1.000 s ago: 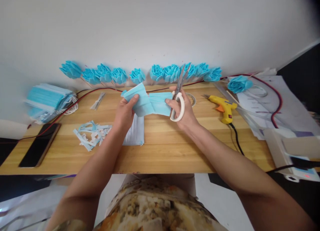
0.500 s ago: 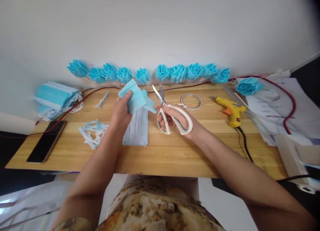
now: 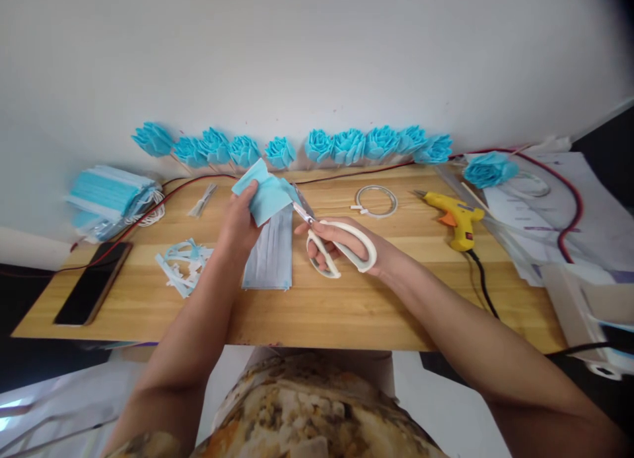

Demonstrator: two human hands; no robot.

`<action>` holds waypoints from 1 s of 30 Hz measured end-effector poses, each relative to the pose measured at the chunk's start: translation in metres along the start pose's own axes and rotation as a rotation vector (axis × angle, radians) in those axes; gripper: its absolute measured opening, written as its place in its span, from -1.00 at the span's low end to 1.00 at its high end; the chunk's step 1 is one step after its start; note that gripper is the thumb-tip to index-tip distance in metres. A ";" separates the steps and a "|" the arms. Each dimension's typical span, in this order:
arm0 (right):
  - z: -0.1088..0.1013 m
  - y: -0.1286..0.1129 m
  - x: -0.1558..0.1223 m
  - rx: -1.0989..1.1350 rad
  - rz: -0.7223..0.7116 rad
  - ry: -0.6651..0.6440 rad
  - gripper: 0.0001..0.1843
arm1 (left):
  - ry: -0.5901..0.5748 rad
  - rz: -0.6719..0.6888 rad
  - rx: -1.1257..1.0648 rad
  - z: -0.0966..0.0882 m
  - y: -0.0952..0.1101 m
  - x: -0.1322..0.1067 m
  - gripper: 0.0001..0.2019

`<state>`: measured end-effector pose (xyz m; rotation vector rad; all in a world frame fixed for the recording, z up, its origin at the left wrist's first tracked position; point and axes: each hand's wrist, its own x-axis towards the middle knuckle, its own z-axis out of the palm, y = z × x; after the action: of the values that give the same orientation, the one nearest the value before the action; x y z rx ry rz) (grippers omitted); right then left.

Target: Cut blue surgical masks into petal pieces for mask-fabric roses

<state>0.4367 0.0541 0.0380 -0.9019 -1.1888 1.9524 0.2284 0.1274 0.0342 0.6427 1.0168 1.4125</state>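
Between the thumb and fingers of my left hand (image 3: 242, 215) is a folded piece of light blue mask fabric (image 3: 269, 197), held up above the table. My right hand (image 3: 331, 237) is closed in the loops of white-handled scissors (image 3: 357, 248). The scissor blades reach the right side of the fabric, partly hidden behind it, and stand apart. Below the fabric, a pleated face mask (image 3: 269, 257) lies flat on the wood. Small blue and white offcuts (image 3: 184, 265) are heaped to the left of my left forearm.
Several blue fabric flowers (image 3: 349, 146) line the wall. At left are a mask stack (image 3: 111, 197), a phone (image 3: 93, 283) and white ties (image 3: 202, 200). A tape ring (image 3: 376, 201), a yellow glue gun (image 3: 460, 219) with a black cord, and another flower (image 3: 490, 170) are on the right.
The scissors have moved left and tilted, bringing their blades from beside the fabric onto its right part. My left hand stays nearly in place, still holding the fabric.
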 end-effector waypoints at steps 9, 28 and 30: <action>-0.002 0.004 0.003 0.053 -0.003 -0.015 -0.27 | -0.062 -0.039 0.011 0.008 -0.008 -0.010 -0.90; -0.003 0.005 0.005 0.016 -0.073 0.036 -0.32 | -0.315 0.020 0.035 0.003 -0.012 -0.009 -0.65; -0.003 0.005 0.005 0.007 -0.088 0.039 -0.38 | -0.325 0.025 0.043 0.000 -0.014 -0.007 -0.61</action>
<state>0.4359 0.0579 0.0313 -0.8650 -1.1788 1.8601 0.2360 0.1194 0.0236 0.8877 0.7845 1.2597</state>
